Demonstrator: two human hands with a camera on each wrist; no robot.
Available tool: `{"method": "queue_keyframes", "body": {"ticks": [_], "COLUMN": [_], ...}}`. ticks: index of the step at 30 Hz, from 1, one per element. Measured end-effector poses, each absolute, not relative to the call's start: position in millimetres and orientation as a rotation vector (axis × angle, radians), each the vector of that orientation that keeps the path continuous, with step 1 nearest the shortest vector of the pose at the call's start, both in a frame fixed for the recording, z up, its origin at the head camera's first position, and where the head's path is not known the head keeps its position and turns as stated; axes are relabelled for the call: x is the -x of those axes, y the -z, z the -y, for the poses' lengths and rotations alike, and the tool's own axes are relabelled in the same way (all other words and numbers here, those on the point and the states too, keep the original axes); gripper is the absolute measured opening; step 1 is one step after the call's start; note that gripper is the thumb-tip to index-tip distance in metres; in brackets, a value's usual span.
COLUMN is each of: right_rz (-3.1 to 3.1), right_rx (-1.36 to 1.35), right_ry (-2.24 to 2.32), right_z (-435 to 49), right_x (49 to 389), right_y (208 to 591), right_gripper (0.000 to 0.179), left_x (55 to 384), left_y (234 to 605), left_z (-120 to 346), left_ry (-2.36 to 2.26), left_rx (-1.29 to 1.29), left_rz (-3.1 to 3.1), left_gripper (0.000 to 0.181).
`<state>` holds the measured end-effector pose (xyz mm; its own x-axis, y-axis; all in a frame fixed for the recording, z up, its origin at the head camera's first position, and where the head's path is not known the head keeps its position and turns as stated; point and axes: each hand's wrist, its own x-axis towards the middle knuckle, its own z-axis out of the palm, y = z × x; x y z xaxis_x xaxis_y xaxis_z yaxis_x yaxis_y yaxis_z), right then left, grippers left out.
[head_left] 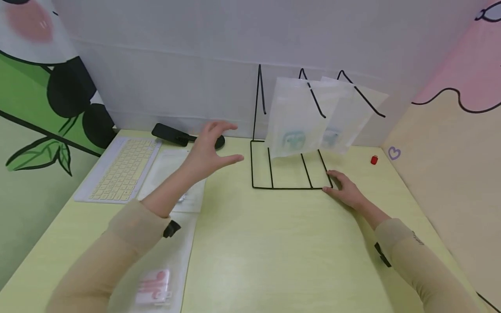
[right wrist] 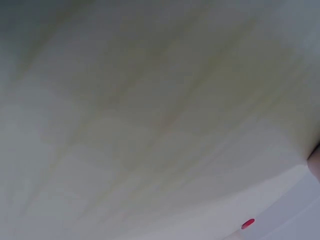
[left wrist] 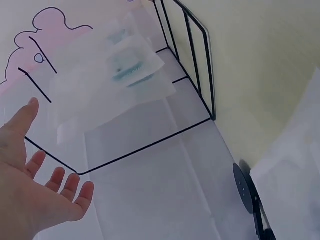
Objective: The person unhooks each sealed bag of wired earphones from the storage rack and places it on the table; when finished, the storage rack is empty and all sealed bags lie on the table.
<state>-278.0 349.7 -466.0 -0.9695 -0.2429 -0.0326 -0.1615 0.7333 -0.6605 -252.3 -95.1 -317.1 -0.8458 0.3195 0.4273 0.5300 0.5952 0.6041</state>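
Observation:
A black wire rack (head_left: 291, 188) stands near the back wall, with several upright bent hooks. Two translucent white bags (head_left: 297, 113) hang in it, each with a blue-green print or item low down. My right hand (head_left: 344, 191) holds the front right corner of the rack's base, thumb at the front bar and fingers at the side bar. Left of the rack, my left hand (head_left: 207, 150) is raised with fingers and thumb spread, touching nothing. In the left wrist view the same hand (left wrist: 42, 185) is beside the rack and bags. The right wrist view shows mostly tabletop.
At the left lie a white keyboard (head_left: 125, 167), a black long-handled object (head_left: 170, 134) and white bags (head_left: 192, 182), one with a pink item (head_left: 154, 287). A small red object (head_left: 374, 159) sits at the right by the wall.

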Motion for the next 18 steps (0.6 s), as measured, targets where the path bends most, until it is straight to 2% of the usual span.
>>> {"method": "queue_keyframes", "body": {"ticks": [12, 18], "right_rz": [-2.823, -2.837], "right_rx": [0.349, 0.338], "right_ry": [1.034, 1.025], "right_z": [-348.1, -350.8], "right_x": [280.2, 280.5], "right_y": [467.5, 469.2], "right_gripper": [0.074, 0.074], "left_x": [317.7, 338.7], "left_y": [334.9, 346.7], "left_z": [16.8, -13.1], "left_ry": [1.558, 1.651], "left_rx": [0.577, 0.659], "left_rz": [2.242, 2.047], "left_gripper": [0.065, 0.059]}}
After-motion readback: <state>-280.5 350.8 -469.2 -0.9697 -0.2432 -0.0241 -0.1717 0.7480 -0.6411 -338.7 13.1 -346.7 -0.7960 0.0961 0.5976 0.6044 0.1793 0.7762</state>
